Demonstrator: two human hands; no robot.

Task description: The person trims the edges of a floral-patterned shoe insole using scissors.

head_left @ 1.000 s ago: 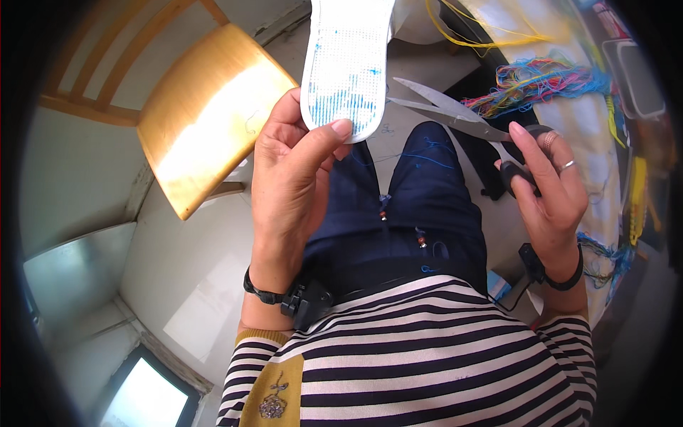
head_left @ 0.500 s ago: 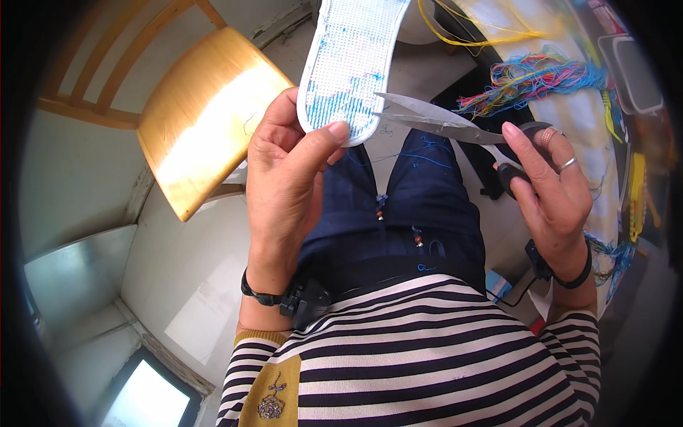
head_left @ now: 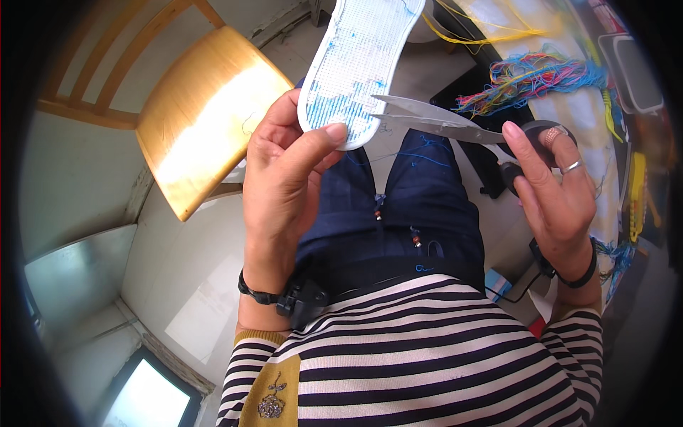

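Between the thumb and fingers of my left hand (head_left: 284, 156) is the rounded lower end of a white insole (head_left: 356, 60), its mesh face partly covered with blue stitching. My right hand (head_left: 555, 181) has its fingers through the dark handles of a pair of scissors (head_left: 448, 123). The blades are slightly apart, and their tips lie over the insole's right edge, by the blue stitches. Whether a thread is between the blades is too fine to tell. Loose blue thread (head_left: 427, 153) lies on my dark trousers below.
On the right, a cloth-covered table (head_left: 569, 117) bears a tangled bundle of multicoloured thread (head_left: 541, 78) and yellow strands (head_left: 491, 39). A yellow tool (head_left: 637, 196) lies farther right. To the left stands a wooden chair (head_left: 206, 107), sunlit on its seat.
The insole has tilted, its upper end swinging to the right. The scissors' tips have shifted slightly left, farther over the insole's edge. Both hands keep their grip.
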